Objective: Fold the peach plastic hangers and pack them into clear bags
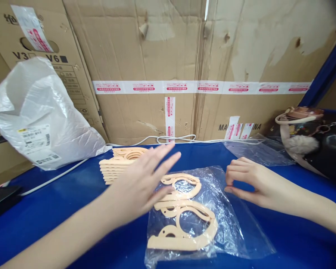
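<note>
My left hand [149,177] is open, fingers stretched out above a clear plastic bag [226,224]. In the bag are peach-coloured folding hangers [184,244], lying flat on the blue table; the hand hides part of the upper one. My right hand [249,181] has its fingers curled and thumb drawn up to them in a pinch at the right edge of the bag; the film between the fingertips is hard to see. Behind my left hand sits a stack of more peach folding hangers [112,170], partly covered by that hand.
A white plastic parcel bag [42,119] stands at the left, near a dark flat object [4,200]. Cardboard boxes [145,48] wall off the back, with a white cable [145,140] along their foot. Flat clear plastic [257,149] and a black bag [324,149] lie at right.
</note>
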Demonstrator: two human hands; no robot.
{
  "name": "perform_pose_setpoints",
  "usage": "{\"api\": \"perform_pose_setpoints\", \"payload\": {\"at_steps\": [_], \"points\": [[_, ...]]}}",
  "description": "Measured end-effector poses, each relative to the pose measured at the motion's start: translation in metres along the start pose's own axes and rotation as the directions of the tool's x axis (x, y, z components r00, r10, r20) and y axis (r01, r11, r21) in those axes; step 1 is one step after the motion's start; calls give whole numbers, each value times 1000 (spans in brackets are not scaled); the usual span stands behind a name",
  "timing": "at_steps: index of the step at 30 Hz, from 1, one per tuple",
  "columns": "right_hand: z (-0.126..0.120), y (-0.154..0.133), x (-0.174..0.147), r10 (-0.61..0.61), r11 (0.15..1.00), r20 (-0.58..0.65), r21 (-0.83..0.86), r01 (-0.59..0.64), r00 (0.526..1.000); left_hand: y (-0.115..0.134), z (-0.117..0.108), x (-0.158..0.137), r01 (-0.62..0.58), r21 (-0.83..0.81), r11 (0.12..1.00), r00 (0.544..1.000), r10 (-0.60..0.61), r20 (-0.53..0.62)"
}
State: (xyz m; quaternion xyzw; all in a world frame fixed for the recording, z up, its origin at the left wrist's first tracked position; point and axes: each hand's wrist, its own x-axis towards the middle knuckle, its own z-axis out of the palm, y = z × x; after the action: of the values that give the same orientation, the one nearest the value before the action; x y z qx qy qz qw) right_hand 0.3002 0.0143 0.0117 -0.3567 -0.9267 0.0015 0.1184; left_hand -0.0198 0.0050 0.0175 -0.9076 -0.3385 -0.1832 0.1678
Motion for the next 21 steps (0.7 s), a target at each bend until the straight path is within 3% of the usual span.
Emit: {"api": "perform_pose_setpoints", "payload": {"at_steps": [2, 4, 7, 10, 14, 21], "points": [[-1, 1, -1, -9, 1000, 66, 13, 8, 998, -21, -19, 4, 66, -26, 997, 995, -68, -75], [-2, 3, -3, -25, 999, 118, 29, 22, 993, -47, -33, 2, 202, -116, 973, 975, -211, -75], [-3, 5, -5, -40, 998, 147, 54, 32, 988, -89, -37, -8, 346, -299, 889, 936, -347, 50], [-5, 5, -5, -55, 994, 177, 105, 37, 983, -119, -32, -21, 426, -392, 816, 905, -379, 194], [-4, 2, -4, -60, 978, 265, 210, 3, 962, -131, -28, -26, 472, -335, 815, 864, -353, 360], [-3, 1, -7, 35, 962, 332, 246, -122, 943, -124, -27, -22, 495, -341, 799, 851, -366, 377]]}}
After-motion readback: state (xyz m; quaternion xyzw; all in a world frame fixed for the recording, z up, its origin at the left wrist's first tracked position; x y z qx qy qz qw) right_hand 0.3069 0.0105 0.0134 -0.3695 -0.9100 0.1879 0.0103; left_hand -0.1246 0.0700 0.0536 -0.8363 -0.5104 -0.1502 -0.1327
